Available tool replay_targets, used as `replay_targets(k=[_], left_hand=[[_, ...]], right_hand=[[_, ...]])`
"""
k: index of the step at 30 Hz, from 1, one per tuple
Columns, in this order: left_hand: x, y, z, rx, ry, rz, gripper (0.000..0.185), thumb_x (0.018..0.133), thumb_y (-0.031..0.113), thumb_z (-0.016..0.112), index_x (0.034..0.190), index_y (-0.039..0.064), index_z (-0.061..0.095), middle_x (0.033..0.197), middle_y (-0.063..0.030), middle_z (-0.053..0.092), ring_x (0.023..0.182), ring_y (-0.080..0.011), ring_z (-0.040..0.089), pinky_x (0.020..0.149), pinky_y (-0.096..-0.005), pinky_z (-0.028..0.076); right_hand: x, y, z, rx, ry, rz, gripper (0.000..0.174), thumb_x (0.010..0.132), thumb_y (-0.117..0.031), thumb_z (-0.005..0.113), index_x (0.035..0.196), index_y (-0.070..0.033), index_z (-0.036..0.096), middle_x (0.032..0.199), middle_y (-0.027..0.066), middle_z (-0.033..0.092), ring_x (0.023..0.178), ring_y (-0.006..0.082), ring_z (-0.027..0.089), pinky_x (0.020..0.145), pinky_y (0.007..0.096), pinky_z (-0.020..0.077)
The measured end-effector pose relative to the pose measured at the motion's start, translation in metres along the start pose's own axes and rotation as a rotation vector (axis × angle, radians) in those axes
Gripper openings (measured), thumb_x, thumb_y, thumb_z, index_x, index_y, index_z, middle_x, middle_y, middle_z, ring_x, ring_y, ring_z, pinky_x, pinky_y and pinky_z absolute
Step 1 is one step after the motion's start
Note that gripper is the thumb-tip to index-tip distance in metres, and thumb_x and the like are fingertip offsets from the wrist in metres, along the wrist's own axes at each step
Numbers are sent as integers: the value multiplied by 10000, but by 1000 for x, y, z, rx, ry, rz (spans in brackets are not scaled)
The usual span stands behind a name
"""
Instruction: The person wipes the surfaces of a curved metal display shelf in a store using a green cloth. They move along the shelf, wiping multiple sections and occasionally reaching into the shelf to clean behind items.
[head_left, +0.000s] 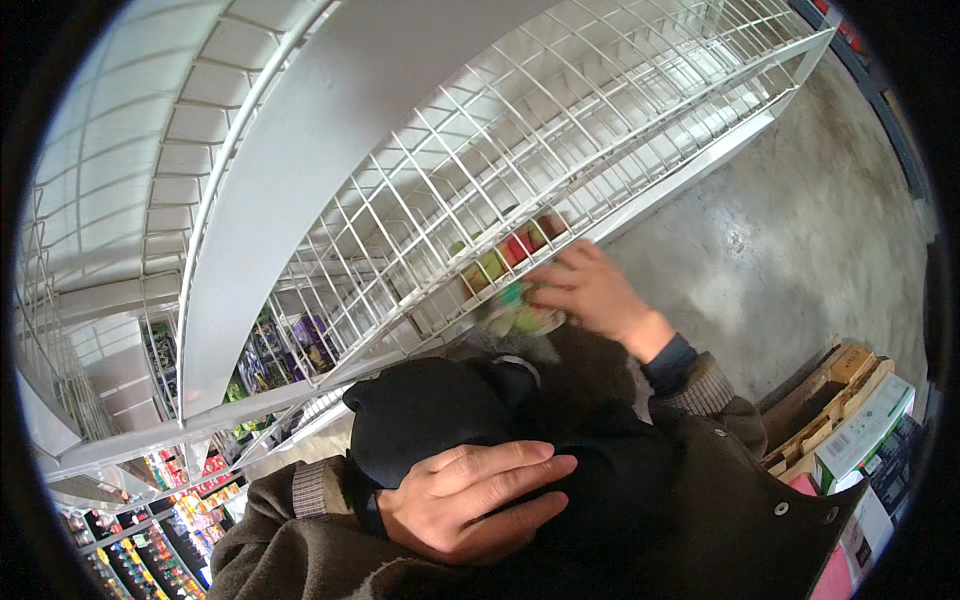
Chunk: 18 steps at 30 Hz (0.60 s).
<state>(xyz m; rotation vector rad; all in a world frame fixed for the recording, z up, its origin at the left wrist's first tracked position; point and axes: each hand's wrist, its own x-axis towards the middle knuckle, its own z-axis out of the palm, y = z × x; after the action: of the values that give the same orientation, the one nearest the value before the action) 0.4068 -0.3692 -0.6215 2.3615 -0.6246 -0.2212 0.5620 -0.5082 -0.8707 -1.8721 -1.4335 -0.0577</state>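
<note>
My right hand (592, 296) is at the front edge of a white wire-fronted shelf (487, 142). Its fingers are on a green and pale package (536, 319), blurred, in front of the wires. Behind the wires, close to those fingers, sit green and red packages (502, 259), partly hidden by the mesh. My left hand (480, 499) lies palm down, fingers stretched out, on black cloth (427, 412) over what looks like my bent knee. I see nothing in it, though its palm is hidden.
Purple and dark packages (300, 345) stand on the shelf further left. Beyond are racks of colourful packaged goods (187, 502). A grey concrete floor (735, 240) stretches to the right. Opened cardboard boxes (832, 382) and a white and green carton (862, 427) lie at lower right.
</note>
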Motion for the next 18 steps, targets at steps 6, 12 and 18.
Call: replay_targets(k=[6,12,18], left_hand=[[-1,6,7,13,45,-37,237,727,104,775,960,57,766,1220,-107,683,1172,-243,612,864,-308,556],[-3,4,10,45,75,49,233,734,120,777,962,69,773,1232,-102,679,1185,-241,599,861,-315,556],[-3,1,10,-3,47,43,227,743,115,775,964,63,768,1234,-110,677,1187,-249,599,856,-323,562]], right_hand=[[-46,64,-84,-267,127,153,241,721,-67,671,943,-156,701,1197,-5,667,1166,259,563,995,411,428],[-138,150,-201,-941,503,741,277,734,38,591,925,-109,727,985,102,711,988,309,649,906,402,497],[-182,130,-176,-697,1119,1241,371,830,33,521,1116,-116,703,1127,142,659,1068,308,620,965,407,473]])
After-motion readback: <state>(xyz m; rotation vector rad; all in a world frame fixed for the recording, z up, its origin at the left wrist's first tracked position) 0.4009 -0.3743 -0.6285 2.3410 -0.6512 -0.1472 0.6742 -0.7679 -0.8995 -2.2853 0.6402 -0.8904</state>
